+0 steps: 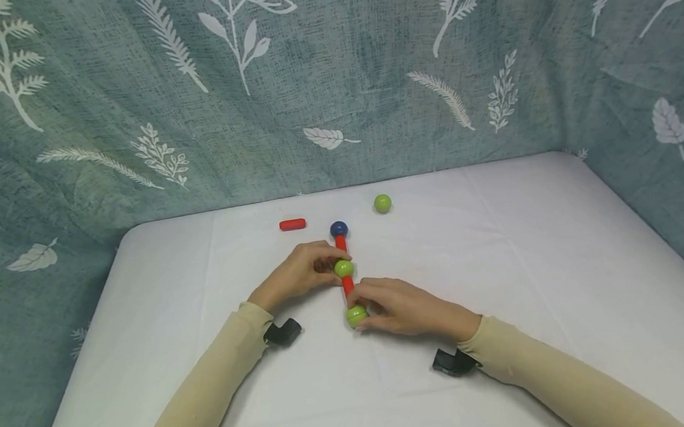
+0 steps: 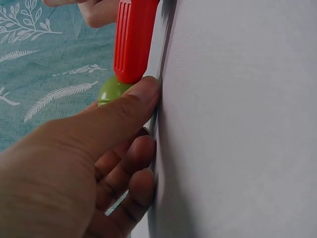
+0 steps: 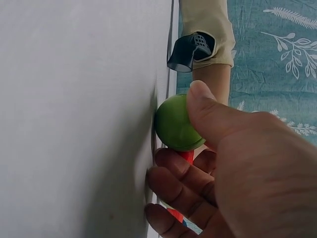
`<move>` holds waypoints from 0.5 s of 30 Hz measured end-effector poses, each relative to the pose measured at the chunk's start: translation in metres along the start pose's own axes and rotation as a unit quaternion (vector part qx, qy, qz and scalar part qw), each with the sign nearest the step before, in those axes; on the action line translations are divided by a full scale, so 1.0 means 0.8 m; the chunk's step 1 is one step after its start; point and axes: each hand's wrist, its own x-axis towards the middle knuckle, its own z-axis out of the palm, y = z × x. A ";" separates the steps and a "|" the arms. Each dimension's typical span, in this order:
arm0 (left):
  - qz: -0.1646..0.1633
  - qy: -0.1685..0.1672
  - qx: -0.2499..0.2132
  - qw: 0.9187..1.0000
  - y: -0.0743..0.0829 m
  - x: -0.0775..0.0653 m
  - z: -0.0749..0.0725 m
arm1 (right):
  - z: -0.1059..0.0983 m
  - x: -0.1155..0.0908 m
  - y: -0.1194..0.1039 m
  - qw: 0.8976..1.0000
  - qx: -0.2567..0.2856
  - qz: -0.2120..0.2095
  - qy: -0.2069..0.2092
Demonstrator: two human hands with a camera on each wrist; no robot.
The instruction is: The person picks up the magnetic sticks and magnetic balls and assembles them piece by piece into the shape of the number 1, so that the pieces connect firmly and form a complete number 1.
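A straight chain lies on the white table: a blue ball (image 1: 339,229) at the far end, a red rod (image 1: 341,243), a green ball (image 1: 344,269), a second red rod (image 1: 348,287) and a green ball (image 1: 357,316) nearest me. My left hand (image 1: 301,270) pinches the middle green ball (image 2: 112,91) between thumb and fingers. With thumb and fingers, my right hand (image 1: 405,305) grips the near green ball (image 3: 178,124). In the left wrist view the grooved red rod (image 2: 132,42) meets the middle ball.
Beyond the hands, a loose red rod (image 1: 292,224) lies left of the blue ball and a loose green ball (image 1: 382,203) lies to its right. The white table (image 1: 495,267) ends at a patterned teal curtain (image 1: 369,114).
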 end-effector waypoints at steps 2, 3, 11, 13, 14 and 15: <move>-0.001 0.001 0.000 1.000 0.000 0.000 0.001 | 0.000 0.000 0.000 1.000 -0.003 0.002 0.001; -0.001 0.002 0.000 1.000 0.000 0.000 0.001 | 0.000 0.000 -0.001 1.000 -0.003 0.002 0.002; -0.003 0.006 -0.001 1.000 0.001 0.001 0.003 | 0.003 0.001 -0.004 1.000 -0.021 -0.005 0.009; -0.004 0.007 -0.001 1.000 0.001 0.001 0.003 | 0.004 0.001 -0.005 1.000 -0.028 -0.004 0.011; -0.004 0.007 -0.001 1.000 0.001 0.001 0.003 | 0.005 0.002 -0.005 0.999 -0.029 -0.004 0.013; -0.004 0.007 0.000 1.000 0.001 0.001 0.003 | 0.006 0.002 -0.006 0.999 -0.029 -0.005 0.015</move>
